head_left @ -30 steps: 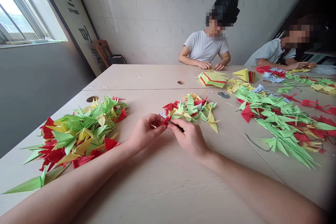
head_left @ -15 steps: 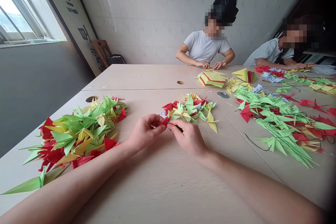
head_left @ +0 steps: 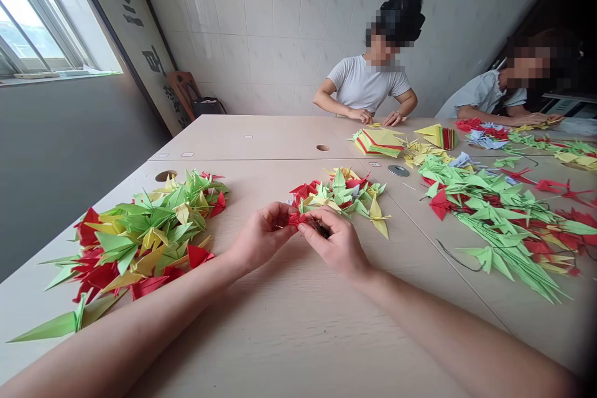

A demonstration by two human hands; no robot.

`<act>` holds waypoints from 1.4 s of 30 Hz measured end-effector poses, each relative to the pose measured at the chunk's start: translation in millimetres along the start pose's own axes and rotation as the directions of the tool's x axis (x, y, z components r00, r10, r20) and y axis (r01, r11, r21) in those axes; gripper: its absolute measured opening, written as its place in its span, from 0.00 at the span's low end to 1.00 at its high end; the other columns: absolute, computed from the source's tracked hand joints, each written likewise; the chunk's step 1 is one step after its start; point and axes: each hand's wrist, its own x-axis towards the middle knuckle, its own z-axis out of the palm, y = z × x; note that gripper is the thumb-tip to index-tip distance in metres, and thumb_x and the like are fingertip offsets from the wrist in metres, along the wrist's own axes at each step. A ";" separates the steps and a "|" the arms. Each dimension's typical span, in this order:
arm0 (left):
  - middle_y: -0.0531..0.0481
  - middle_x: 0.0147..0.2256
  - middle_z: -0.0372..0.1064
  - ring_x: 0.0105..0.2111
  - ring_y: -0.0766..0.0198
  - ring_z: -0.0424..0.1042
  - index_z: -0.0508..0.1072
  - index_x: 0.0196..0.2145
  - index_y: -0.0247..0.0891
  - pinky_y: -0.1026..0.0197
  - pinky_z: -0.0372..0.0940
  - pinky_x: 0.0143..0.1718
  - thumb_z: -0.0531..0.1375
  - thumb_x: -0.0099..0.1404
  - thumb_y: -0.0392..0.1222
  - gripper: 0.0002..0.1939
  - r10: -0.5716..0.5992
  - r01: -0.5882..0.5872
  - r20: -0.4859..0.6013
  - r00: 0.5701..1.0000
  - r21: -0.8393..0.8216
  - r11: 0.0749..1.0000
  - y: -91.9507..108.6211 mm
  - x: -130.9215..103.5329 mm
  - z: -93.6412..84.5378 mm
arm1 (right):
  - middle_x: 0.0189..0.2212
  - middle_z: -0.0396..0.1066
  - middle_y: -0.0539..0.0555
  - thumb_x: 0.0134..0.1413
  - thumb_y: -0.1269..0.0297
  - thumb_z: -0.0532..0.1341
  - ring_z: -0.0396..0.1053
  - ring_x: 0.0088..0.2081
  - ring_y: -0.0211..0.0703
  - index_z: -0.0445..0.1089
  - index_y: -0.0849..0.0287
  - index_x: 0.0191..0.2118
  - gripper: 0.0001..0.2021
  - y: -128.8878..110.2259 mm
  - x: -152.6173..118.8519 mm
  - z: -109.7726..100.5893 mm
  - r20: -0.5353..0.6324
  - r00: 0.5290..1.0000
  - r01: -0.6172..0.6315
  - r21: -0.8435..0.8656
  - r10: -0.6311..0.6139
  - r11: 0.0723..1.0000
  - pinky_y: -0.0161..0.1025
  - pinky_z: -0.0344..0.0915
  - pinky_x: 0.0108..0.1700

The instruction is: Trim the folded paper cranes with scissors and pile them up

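Note:
My left hand (head_left: 267, 231) pinches a small red origami piece (head_left: 295, 219) between thumb and fingers, above the table. At its other side, my right hand (head_left: 336, 237) is closed, its thumb and fingertip meeting the red paper. A dark, narrow object (head_left: 319, 227) lies tucked in that right hand; its kind is mostly hidden by the fingers. Right behind my hands is a small heap of folded paper cranes (head_left: 342, 189) in green, red, yellow and pale blue. A larger heap of paper cranes (head_left: 149, 230) spreads beside my left forearm.
Strung rows of green and red cranes (head_left: 504, 217) cover the table's right side, with a black cord (head_left: 459, 256) near them. Paper stacks (head_left: 379, 142) and a metal disc (head_left: 398, 170) lie farther back. Two people sit across the table (head_left: 270, 329), their hands on paper.
The dark object's tip, earlier against the red paper, has drawn back into my right hand. My right fingertips now touch the red piece. The view has shifted slightly.

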 end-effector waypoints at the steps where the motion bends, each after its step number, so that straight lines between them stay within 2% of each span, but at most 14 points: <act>1: 0.49 0.32 0.67 0.33 0.65 0.67 0.67 0.32 0.34 0.60 0.62 0.38 0.61 0.53 0.40 0.10 -0.001 0.001 0.004 1.000 0.004 1.000 -0.6 0.0 0.1 | 0.28 0.67 0.52 0.50 0.69 0.58 0.64 0.31 0.40 0.69 0.58 0.33 0.03 -0.6 0.0 -0.1 0.006 1.000 0.016 -0.006 -0.016 1.000 0.38 0.64 0.34; 8: 0.50 0.31 0.67 0.30 0.69 0.66 0.65 0.36 0.35 0.64 0.62 0.32 0.58 0.54 0.36 0.10 -0.033 0.031 0.036 0.999 0.043 0.999 -5.2 -1.5 0.5 | 0.28 0.67 0.52 0.50 0.72 0.57 0.65 0.32 0.41 0.69 0.58 0.32 0.04 -1.7 -1.9 0.5 0.065 0.994 0.089 -0.028 -0.087 0.996 0.39 0.64 0.35; 11: 0.50 0.34 0.66 0.26 0.72 0.63 0.63 0.42 0.36 0.66 0.60 0.27 0.57 0.54 0.35 0.16 -0.022 0.017 0.047 0.999 0.108 0.994 -3.8 -4.5 4.6 | 0.28 0.67 0.52 0.51 0.71 0.57 0.66 0.32 0.41 0.69 0.58 0.31 0.04 -1.3 0.8 -1.5 0.053 0.993 0.106 -0.039 -0.103 0.994 0.39 0.65 0.35; 14: 0.45 0.44 0.62 0.25 0.72 0.63 0.58 0.50 0.39 0.67 0.60 0.25 0.56 0.54 0.34 0.24 0.003 -0.007 0.019 1.000 0.233 0.972 6.5 -7.0 7.0 | 0.27 0.68 0.51 0.52 0.66 0.57 0.65 0.26 0.37 0.68 0.58 0.34 0.04 2.5 9.3 -8.3 -0.134 0.990 -0.039 -0.018 0.036 0.999 0.36 0.64 0.29; 16: 0.44 0.46 0.62 0.28 0.70 0.65 0.61 0.49 0.39 0.66 0.61 0.26 0.55 0.55 0.35 0.21 0.010 -0.014 0.011 1.000 0.390 0.921 19.8 -6.5 2.2 | 0.29 0.66 0.51 0.52 0.64 0.58 0.61 0.21 0.33 0.66 0.59 0.40 0.09 6.8 15.3 -13.6 -0.288 0.945 -0.143 0.061 0.154 0.988 0.33 0.61 0.23; 18: 0.44 0.44 0.65 0.31 0.65 0.67 0.67 0.43 0.38 0.64 0.61 0.29 0.54 0.56 0.37 0.15 0.009 -0.031 0.039 0.999 0.612 0.790 35.8 -3.7 -11.4 | 0.30 0.65 0.51 0.52 0.63 0.58 0.59 0.20 0.32 0.63 0.58 0.44 0.12 10.4 18.2 -17.0 -0.350 0.919 -0.153 0.110 0.183 0.982 0.31 0.60 0.21; 21: 0.46 0.40 0.68 0.34 0.59 0.68 0.72 0.38 0.40 0.59 0.60 0.34 0.54 0.56 0.38 0.12 -0.032 -0.041 0.062 0.998 0.895 0.444 53.7 3.3 -46.0 | 0.29 0.64 0.51 0.53 0.66 0.57 0.61 0.24 0.34 0.65 0.58 0.40 0.08 11.2 15.0 -16.5 -0.284 0.955 -0.073 0.046 0.084 0.996 0.32 0.62 0.25; 24: 0.42 0.37 0.69 0.35 0.53 0.67 0.72 0.34 0.38 0.56 0.58 0.34 0.51 0.55 0.34 0.12 -0.025 0.061 -0.058 0.998 0.987 0.146 55.4 9.9 -80.9 | 0.29 0.65 0.51 0.53 0.70 0.56 0.64 0.28 0.37 0.67 0.58 0.36 0.05 7.8 7.2 -12.1 -0.134 0.987 0.087 -0.063 -0.095 0.994 0.36 0.64 0.30; 27: 0.42 0.25 0.66 0.32 0.50 0.66 0.68 0.21 0.36 0.53 0.56 0.33 0.52 0.46 0.28 0.08 -0.061 0.132 -0.131 0.990 0.991 0.016 46.8 12.3 -98.3 | 0.29 0.65 0.52 0.52 0.74 0.54 0.65 0.31 0.39 0.67 0.57 0.37 0.09 5.1 0.0 -8.5 0.049 0.964 0.263 -0.063 -0.260 0.963 0.38 0.66 0.33; 33: 0.45 0.17 0.59 0.31 0.47 0.64 0.63 0.13 0.35 0.47 0.51 0.38 0.54 0.40 0.25 0.08 -0.049 0.185 -0.184 0.982 0.983 0.010 35.1 11.7 -99.8 | 0.29 0.66 0.51 0.49 0.77 0.55 0.65 0.32 0.38 0.67 0.56 0.39 0.13 6.4 -7.3 -5.1 0.257 0.908 0.330 0.048 -0.331 0.943 0.37 0.66 0.34; 38: 0.45 0.22 0.65 0.33 0.50 0.65 0.67 0.18 0.35 0.49 0.51 0.41 0.54 0.46 0.27 0.06 0.023 0.166 -0.167 0.986 0.984 0.063 40.4 12.7 -95.1 | 0.30 0.67 0.51 0.50 0.76 0.55 0.66 0.32 0.38 0.67 0.56 0.39 0.12 7.8 -8.5 -3.0 0.266 0.910 0.318 0.043 -0.318 0.947 0.37 0.67 0.35; 40: 0.45 0.27 0.69 0.34 0.53 0.65 0.69 0.23 0.37 0.53 0.53 0.39 0.54 0.51 0.32 0.06 0.064 0.126 -0.136 0.989 0.982 0.141 45.3 12.3 -83.1 | 0.31 0.67 0.52 0.51 0.75 0.55 0.67 0.33 0.38 0.67 0.56 0.39 0.11 7.1 -9.0 -1.8 0.250 0.927 0.278 0.043 -0.280 0.960 0.38 0.68 0.36; 41: 0.46 0.30 0.70 0.34 0.55 0.66 0.70 0.25 0.39 0.56 0.55 0.38 0.53 0.54 0.35 0.06 0.075 0.098 -0.117 0.990 0.971 0.218 47.4 11.6 -74.6 | 0.31 0.68 0.52 0.52 0.74 0.56 0.67 0.33 0.38 0.67 0.57 0.40 0.10 6.2 -9.3 -1.3 0.240 0.940 0.239 0.042 -0.242 0.970 0.38 0.68 0.36; 42: 0.47 0.31 0.71 0.33 0.57 0.67 0.70 0.28 0.39 0.58 0.57 0.36 0.53 0.56 0.37 0.06 0.078 0.065 -0.098 0.992 0.932 0.356 48.8 10.6 -64.9 | 0.31 0.68 0.53 0.52 0.72 0.57 0.68 0.33 0.39 0.67 0.57 0.40 0.09 4.8 -9.4 -0.8 0.228 0.954 0.191 0.040 -0.195 0.981 0.38 0.69 0.36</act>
